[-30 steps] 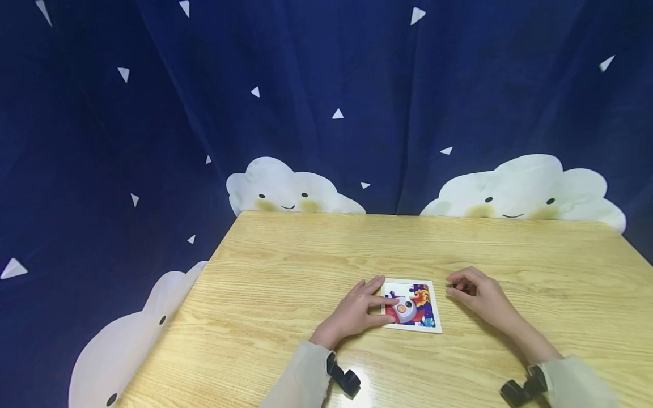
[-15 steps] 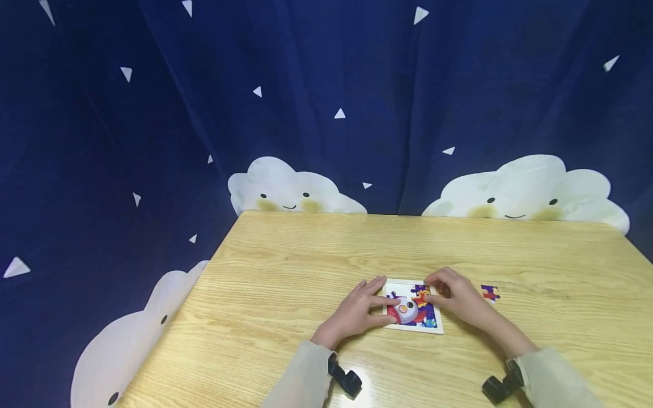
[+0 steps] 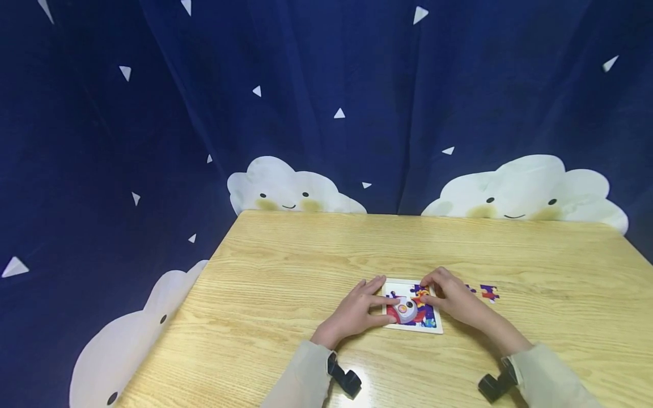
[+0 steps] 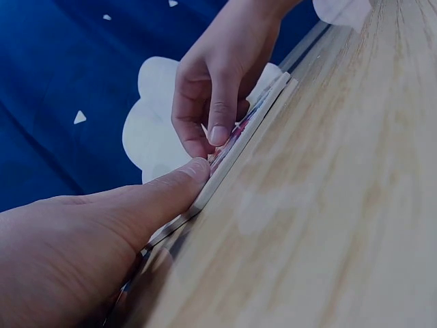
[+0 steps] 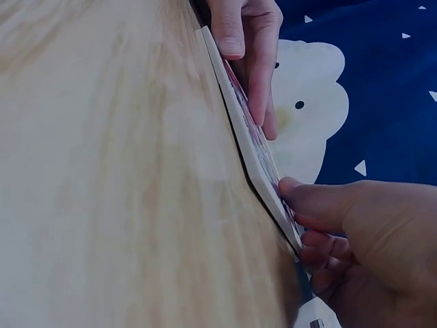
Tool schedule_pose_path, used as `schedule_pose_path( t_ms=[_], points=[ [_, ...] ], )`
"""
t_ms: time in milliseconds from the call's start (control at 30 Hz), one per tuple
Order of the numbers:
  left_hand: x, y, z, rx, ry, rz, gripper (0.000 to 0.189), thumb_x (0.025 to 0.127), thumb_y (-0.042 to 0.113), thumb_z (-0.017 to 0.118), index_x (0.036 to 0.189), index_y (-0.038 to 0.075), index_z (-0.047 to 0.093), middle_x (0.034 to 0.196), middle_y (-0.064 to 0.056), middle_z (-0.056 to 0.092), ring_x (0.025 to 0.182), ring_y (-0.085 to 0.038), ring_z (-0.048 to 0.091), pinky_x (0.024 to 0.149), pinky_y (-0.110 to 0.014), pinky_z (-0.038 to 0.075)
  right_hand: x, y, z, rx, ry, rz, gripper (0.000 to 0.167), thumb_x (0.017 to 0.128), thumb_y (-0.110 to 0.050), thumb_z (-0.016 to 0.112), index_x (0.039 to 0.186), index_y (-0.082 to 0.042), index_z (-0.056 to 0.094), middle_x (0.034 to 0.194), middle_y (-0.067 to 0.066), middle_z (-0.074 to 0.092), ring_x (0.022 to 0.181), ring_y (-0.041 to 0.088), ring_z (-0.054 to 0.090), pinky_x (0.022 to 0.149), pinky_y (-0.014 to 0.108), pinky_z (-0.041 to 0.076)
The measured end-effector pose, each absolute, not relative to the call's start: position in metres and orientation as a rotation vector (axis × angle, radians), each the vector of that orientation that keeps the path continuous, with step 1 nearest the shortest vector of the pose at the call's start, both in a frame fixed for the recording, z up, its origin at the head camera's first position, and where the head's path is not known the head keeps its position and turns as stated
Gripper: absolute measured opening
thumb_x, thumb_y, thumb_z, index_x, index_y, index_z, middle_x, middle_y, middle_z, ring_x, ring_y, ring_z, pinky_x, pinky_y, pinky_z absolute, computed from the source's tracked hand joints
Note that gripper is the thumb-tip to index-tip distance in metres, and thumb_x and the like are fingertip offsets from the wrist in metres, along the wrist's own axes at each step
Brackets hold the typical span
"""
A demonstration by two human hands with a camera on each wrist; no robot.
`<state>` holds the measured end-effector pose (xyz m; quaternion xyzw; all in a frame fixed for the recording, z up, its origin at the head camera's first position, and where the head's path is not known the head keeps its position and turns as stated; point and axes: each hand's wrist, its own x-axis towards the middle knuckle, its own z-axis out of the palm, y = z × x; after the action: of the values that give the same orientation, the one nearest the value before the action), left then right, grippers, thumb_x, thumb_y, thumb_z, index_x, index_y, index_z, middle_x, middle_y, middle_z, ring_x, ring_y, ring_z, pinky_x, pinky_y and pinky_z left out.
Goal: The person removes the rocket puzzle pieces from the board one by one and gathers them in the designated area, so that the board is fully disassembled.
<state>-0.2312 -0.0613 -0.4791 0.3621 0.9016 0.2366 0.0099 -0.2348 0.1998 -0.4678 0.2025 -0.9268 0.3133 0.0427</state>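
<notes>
A small jigsaw puzzle (image 3: 403,311) in a white frame lies on the table, showing a grey and red rocket with orange flames on purple. Its upper left part is bare white. My left hand (image 3: 352,310) rests at its left side, fingers spread over the frame and picture. At the upper right of the picture, my right hand (image 3: 454,297) pinches a puzzle piece (image 3: 422,292) between thumb and forefinger, mostly covered by the fingertips. In the right wrist view the right thumb (image 5: 317,203) presses close at the frame's edge. The left wrist view shows both hands meeting over the puzzle.
Right of my right hand lie a purple and red loose piece (image 3: 490,292) and another piece (image 3: 470,289), partly hidden by the hand. The wooden table (image 3: 285,255) ends at a dark blue curtain (image 3: 306,85) with white clouds and triangles.
My right hand has moved left from beside the frame onto the puzzle's upper right, uncovering loose pieces on the table. The left hand has stayed in place.
</notes>
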Motion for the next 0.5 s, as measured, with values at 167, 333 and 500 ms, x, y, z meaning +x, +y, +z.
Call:
schedule_pose_path(
  t_ms=[167,333,500],
  points=[
    [-0.2303,-0.0609,-0.4779,1.126,2.809,0.729,0.044,0.091,0.045,0.064,0.132,0.03,0.062,0.16,-0.011,0.032,0.151,-0.023,0.028,0.125,-0.045,0.022,-0.2337,0.1995,-0.4677,0.646,-2.825,0.9,0.019,0.086,-0.013,0.074,0.101,-0.005,0.065,0.087,0.001,0.052,0.075,0.006,0.043,0.06,0.018,0.037],
    [-0.23,-0.0604,-0.4771,1.129,2.81,0.727,0.043,0.092,0.045,0.064,0.132,0.03,0.062,0.16,-0.011,0.032,0.151,-0.023,0.028,0.125,-0.045,0.022,-0.2337,0.199,-0.4649,0.693,-2.809,0.823,0.02,0.084,-0.013,0.076,0.099,-0.003,0.065,0.086,0.0,0.053,0.073,0.005,0.042,0.058,0.018,0.038],
    [-0.2302,-0.0606,-0.4774,1.131,2.819,0.727,0.043,0.091,0.045,0.065,0.132,0.031,0.062,0.16,-0.011,0.033,0.151,-0.022,0.028,0.125,-0.045,0.023,-0.2368,0.2,-0.4615,0.765,-2.801,0.83,0.023,0.084,-0.015,0.076,0.098,-0.004,0.063,0.084,0.0,0.05,0.072,0.004,0.04,0.058,0.018,0.036]
  ],
)
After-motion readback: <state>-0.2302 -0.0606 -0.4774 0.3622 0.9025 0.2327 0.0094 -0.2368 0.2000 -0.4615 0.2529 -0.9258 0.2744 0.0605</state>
